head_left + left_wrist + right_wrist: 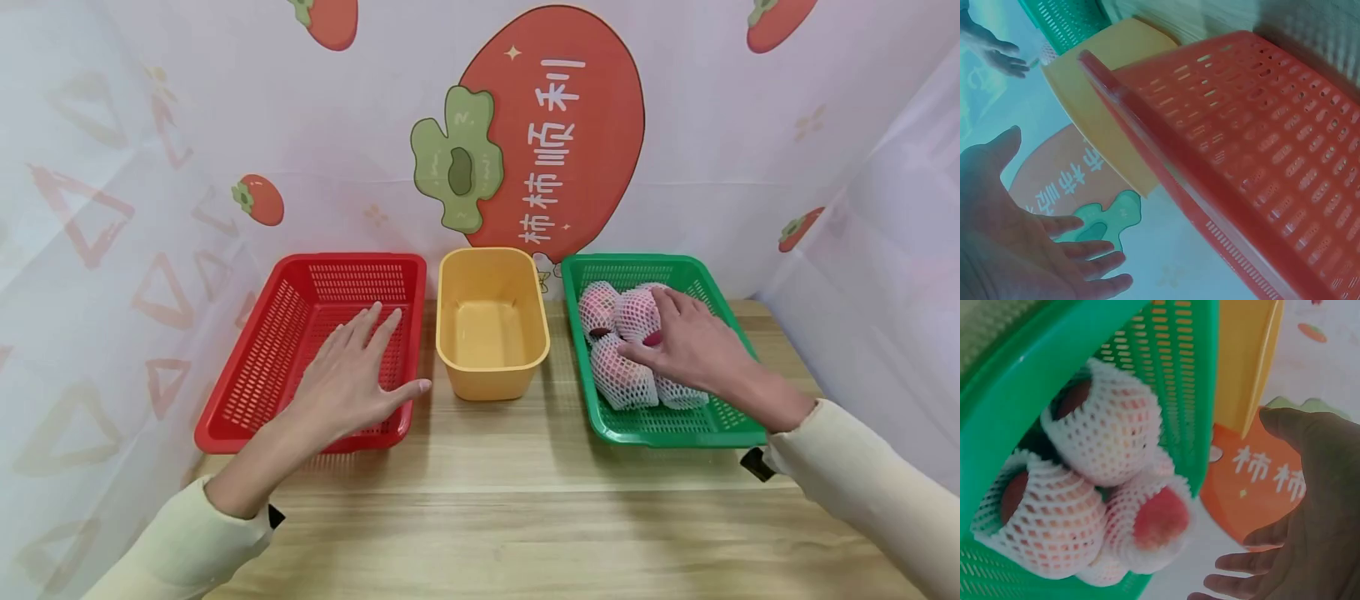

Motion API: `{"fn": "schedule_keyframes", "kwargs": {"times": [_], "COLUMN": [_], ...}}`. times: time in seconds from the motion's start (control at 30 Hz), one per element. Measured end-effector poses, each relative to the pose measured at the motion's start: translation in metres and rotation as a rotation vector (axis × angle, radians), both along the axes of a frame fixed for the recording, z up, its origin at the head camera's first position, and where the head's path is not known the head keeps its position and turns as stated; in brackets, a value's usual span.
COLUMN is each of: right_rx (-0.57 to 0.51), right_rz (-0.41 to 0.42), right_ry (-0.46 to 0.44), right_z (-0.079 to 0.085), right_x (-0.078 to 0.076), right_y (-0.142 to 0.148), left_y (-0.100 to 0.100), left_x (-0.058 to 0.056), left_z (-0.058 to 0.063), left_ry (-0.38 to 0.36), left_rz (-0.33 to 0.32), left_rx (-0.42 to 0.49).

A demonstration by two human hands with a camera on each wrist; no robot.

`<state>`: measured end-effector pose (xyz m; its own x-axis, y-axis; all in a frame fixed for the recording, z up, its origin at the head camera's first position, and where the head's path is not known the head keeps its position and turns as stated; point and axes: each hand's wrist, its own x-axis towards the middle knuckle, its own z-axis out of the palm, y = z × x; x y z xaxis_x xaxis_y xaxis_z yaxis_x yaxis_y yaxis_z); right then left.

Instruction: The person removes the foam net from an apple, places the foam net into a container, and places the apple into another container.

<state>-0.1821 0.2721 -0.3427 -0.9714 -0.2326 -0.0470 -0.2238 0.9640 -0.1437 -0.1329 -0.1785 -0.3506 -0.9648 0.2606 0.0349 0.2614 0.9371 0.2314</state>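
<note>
My left hand hovers over the red slatted basket, fingers spread and holding nothing. The left wrist view shows this palm beside the red basket's rim, apart from it. Several pinkish-red fruits that look like peaches, each in a white foam net, lie in the green basket. Above them is my right hand, its fingers extended and partly covering the fruits. From the right wrist, that hand appears empty, with a gap between it and the netted peaches.
Between the two baskets stands a yellow plastic bin with nothing visible inside. All three containers rest on a light wooden table. Behind them hangs a white cloth printed with persimmons, with more cloth at both sides.
</note>
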Motion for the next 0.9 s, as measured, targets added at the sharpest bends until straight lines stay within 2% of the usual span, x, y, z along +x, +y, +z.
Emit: {"fn": "schedule_keyframes", "kwargs": {"times": [0.27,0.63,0.9], "right_rx": [0.004,-0.022,-0.048], "right_rz": [-0.038,-0.04,-0.038], "right_ry": [-0.053,-0.198,-0.288], "right_z": [-0.005,-0.006,-0.013], "right_x": [-0.02,-0.045,-0.062], "right_y": [0.016,0.025,0.024], "left_y": [0.005,0.013,0.021], "left_x": [0.008,0.02,0.032], "left_z": [0.0,0.002,0.003], "left_ry": [0.046,0.063,0.036], "left_rz": [-0.042,-0.091,-0.098], "left_rx": [0.029,0.048,0.059]}}
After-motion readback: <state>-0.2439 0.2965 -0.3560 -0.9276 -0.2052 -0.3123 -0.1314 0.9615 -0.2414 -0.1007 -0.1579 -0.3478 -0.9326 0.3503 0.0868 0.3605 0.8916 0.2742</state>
